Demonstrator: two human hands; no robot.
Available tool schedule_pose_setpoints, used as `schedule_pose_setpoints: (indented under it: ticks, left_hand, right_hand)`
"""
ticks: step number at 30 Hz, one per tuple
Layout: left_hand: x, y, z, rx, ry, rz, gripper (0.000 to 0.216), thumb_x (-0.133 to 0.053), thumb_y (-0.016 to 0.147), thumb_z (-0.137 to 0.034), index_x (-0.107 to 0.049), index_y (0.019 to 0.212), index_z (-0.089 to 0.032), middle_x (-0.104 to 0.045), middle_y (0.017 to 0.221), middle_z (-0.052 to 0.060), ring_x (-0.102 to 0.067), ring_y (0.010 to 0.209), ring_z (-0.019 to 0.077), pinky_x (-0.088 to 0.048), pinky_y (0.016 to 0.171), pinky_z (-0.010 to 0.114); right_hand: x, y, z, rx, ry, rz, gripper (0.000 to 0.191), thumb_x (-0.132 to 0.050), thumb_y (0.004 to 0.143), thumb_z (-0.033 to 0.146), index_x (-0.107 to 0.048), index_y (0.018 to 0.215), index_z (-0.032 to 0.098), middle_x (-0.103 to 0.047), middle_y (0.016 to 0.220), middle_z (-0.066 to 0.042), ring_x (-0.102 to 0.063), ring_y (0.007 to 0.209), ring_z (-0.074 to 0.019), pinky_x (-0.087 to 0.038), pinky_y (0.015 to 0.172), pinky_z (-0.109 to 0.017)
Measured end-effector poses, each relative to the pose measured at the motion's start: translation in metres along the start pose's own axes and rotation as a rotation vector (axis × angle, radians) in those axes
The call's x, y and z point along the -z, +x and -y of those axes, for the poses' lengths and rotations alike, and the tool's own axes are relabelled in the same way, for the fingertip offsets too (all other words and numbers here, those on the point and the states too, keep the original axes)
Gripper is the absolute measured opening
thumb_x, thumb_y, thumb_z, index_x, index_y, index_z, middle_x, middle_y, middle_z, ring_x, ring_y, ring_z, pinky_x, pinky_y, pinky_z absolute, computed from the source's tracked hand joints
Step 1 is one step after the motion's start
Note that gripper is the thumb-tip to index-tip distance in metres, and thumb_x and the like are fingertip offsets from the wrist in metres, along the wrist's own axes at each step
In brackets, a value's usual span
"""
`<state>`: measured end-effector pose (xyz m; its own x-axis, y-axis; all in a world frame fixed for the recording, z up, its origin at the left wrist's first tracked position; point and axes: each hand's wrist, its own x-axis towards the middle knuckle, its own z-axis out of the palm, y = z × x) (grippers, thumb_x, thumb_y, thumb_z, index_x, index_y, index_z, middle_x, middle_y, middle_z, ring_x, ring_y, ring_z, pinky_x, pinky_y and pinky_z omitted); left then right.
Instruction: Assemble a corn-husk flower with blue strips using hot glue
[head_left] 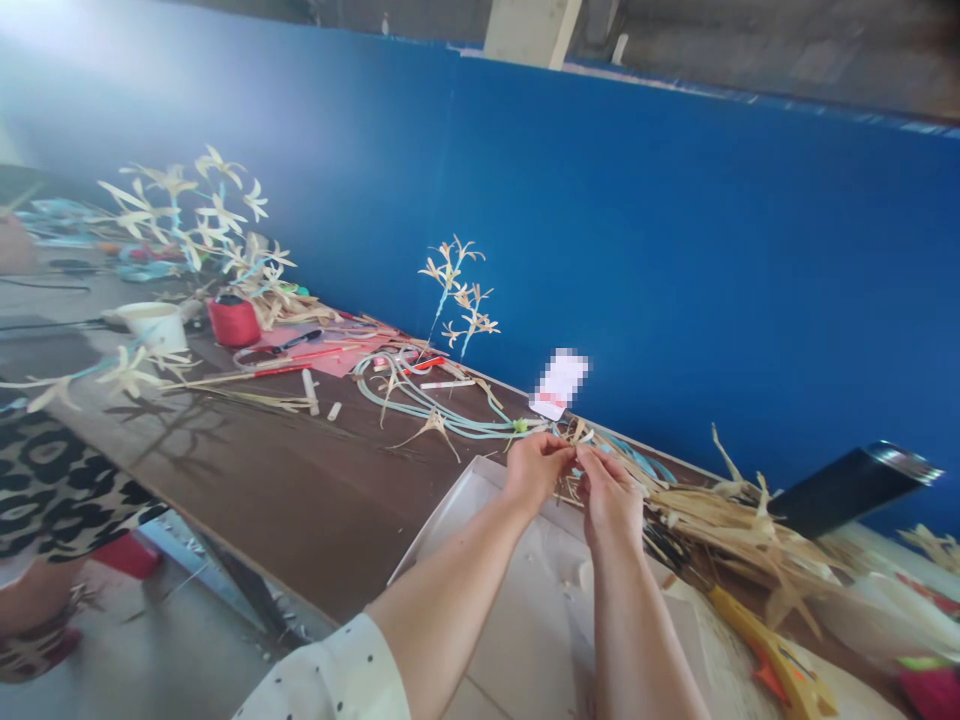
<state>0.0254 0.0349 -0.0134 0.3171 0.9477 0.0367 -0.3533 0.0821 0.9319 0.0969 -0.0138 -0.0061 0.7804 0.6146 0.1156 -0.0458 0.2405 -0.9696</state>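
Observation:
My left hand and my right hand meet above the far end of a white tray. Thumb and fingers of each are pinched together, fingertips almost touching. What lies between them is too small and too covered to make out. Just past the fingers lie bits of dry straw-coloured husk and a small green piece. A pale blue-green cord is looped on the brown table, left of my hands. One star-shaped husk flower rests near the cord.
Husk flowers on wrapped stems stand by the blue wall. A red thread spool and white cup sit left. Rightward are piled husks, a black flask and a yellow glue gun. Another person's patterned clothing shows left.

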Motion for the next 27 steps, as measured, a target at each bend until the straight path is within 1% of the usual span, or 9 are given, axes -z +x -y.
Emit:
schedule_pose_setpoints:
  ticks: [4, 7, 16, 27]
  left_hand:
    - [0.0017, 0.0003, 0.0031, -0.043, 0.11, -0.015, 0.021, -0.068, 0.063, -0.034, -0.067, 0.07, -0.014, -0.064, 0.061, 0.002, -0.054, 0.054, 0.0104, -0.039, 0.053, 0.021]
    - [0.0021, 0.0008, 0.0046, -0.049, 0.157, -0.034, 0.021, -0.068, 0.063, -0.034, -0.068, 0.072, -0.015, -0.065, 0.062, 0.002, -0.056, 0.056, 0.0112, -0.04, 0.055, 0.022]
    - [0.002, -0.0012, -0.0012, -0.027, 0.181, -0.013, 0.019, -0.065, 0.065, -0.031, -0.068, 0.072, -0.013, -0.062, 0.06, 0.0, -0.05, 0.051, 0.0075, -0.037, 0.051, 0.019]
    - [0.0014, 0.0005, 0.0007, -0.02, 0.264, -0.016, 0.022, -0.064, 0.067, -0.033, -0.068, 0.076, -0.014, -0.065, 0.063, 0.002, -0.055, 0.055, 0.0091, -0.041, 0.053, 0.019]
  right_hand:
    - [0.0001, 0.0002, -0.0004, -0.012, -0.02, -0.005, 0.034, -0.08, 0.053, 0.037, -0.072, 0.078, 0.016, -0.06, 0.06, 0.0, -0.04, 0.045, -0.0069, -0.031, 0.04, -0.021]
    - [0.0006, 0.0007, -0.0008, -0.037, -0.04, -0.009, 0.035, -0.08, 0.052, 0.037, -0.072, 0.08, 0.016, -0.059, 0.059, 0.0, -0.039, 0.044, -0.0067, -0.03, 0.039, -0.02]
    - [0.0001, 0.0002, 0.0008, -0.034, -0.044, -0.017, 0.041, -0.08, 0.05, 0.039, -0.071, 0.081, 0.013, -0.06, 0.059, -0.001, -0.038, 0.043, -0.0067, -0.03, 0.039, -0.021]
    - [0.0028, 0.0025, -0.0032, -0.015, -0.078, -0.005, 0.041, -0.079, 0.053, 0.039, -0.072, 0.084, 0.014, -0.061, 0.061, -0.001, -0.038, 0.045, -0.0073, -0.03, 0.04, -0.021]
